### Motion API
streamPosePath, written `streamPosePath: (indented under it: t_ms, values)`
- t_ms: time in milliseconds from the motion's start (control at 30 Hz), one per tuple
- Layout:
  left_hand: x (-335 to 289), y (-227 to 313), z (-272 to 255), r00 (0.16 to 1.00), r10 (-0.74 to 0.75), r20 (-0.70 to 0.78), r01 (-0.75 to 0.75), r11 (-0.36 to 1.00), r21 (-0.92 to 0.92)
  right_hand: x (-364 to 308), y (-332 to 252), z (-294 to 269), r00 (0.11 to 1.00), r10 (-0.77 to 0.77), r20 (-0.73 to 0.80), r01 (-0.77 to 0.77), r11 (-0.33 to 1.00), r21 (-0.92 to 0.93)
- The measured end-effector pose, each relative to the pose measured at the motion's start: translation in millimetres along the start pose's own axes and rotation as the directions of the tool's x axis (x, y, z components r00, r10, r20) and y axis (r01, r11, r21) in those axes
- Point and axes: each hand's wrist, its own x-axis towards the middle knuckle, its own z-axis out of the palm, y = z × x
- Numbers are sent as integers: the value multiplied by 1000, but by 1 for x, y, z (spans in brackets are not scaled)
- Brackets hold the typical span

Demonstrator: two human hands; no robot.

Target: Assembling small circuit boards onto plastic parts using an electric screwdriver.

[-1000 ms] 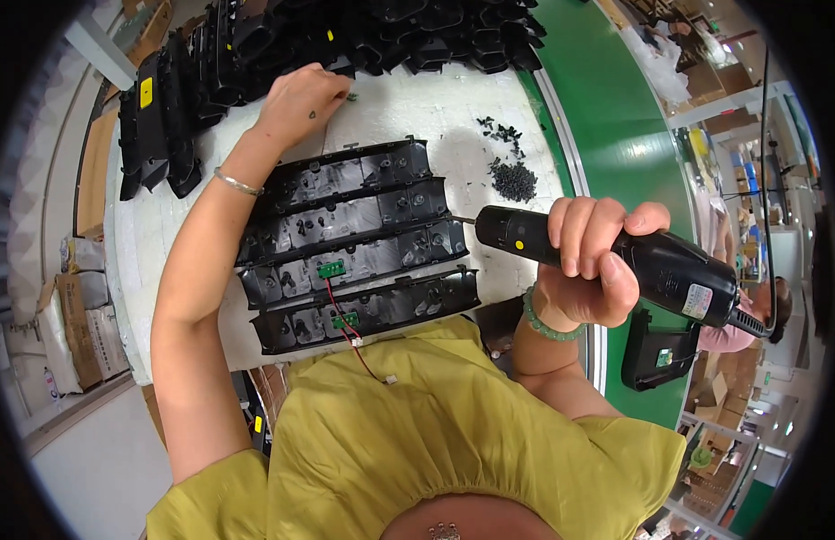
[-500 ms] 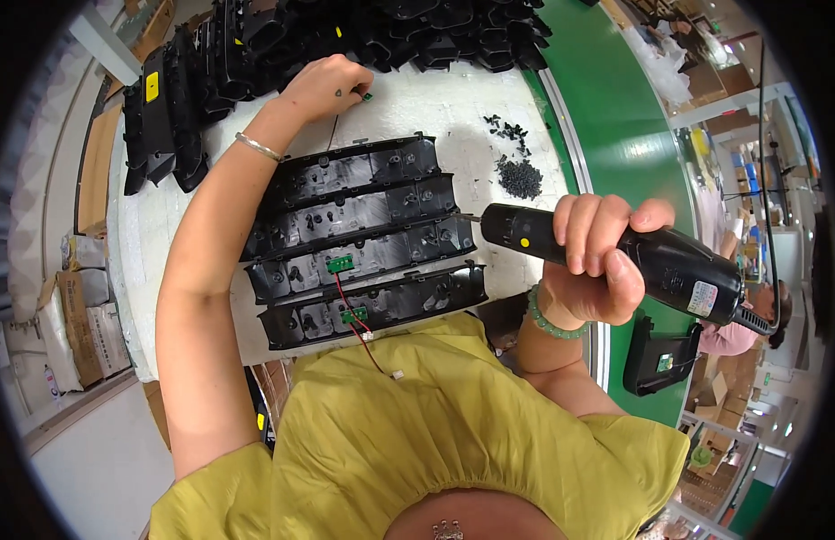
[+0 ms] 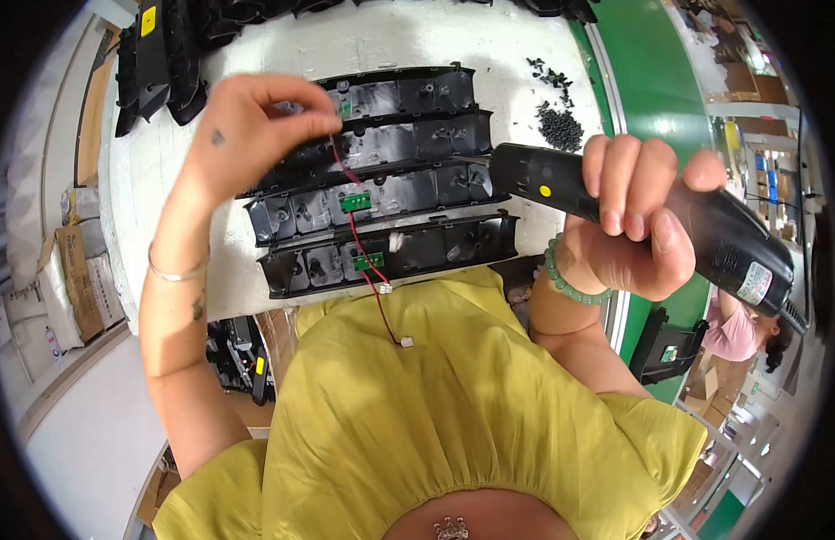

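Note:
My left hand (image 3: 246, 130) hovers over the left part of the two farthest black plastic strips. Its thumb and forefinger are pinched on a thin red wire (image 3: 343, 166), which trails toward me; a blurred white plug (image 3: 396, 242) shows farther down. A small green circuit board (image 3: 347, 109), partly hidden by the fingers, appears at the farthest strip (image 3: 408, 94). In my right hand (image 3: 638, 202) is a black electric screwdriver (image 3: 548, 175), pointing left at the strips' right ends. Two green boards with red wires lie on the third strip (image 3: 426, 189) and nearest strip (image 3: 435, 247).
A pile of small black screws (image 3: 559, 128) lies on the white work surface (image 3: 516, 36) at the right. More black housings (image 3: 161, 72) are stacked far left. On the green bench (image 3: 656, 135) at right rests another black part (image 3: 665, 351). A person in pink (image 3: 728, 324) is beyond it.
My left hand has come nearer, from the surface beyond the strips to over them, bringing a green board and wire. The head view has shifted; the right hand still grips the screwdriver.

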Motion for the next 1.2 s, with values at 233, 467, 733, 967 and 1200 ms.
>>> streamPosePath:
  t_ms: [233,467,733,967,1200]
  values:
    - [-19,-20,28,973,221,-65,-171,883,438,2,33,45,990,129,-47,-129,992,2]
    - [-28,-23,45,955,287,-78,-202,818,539,4,53,55,982,179,-54,-184,974,-129]
    - [-32,-28,49,942,307,-137,-197,834,515,7,82,47,989,129,66,-127,991,-32]
    - [-33,-31,52,934,327,-145,-209,829,519,7,86,51,988,137,77,-133,990,-53]
    - [-33,-33,54,913,373,-168,-258,845,469,5,82,58,984,151,90,-122,956,-268]
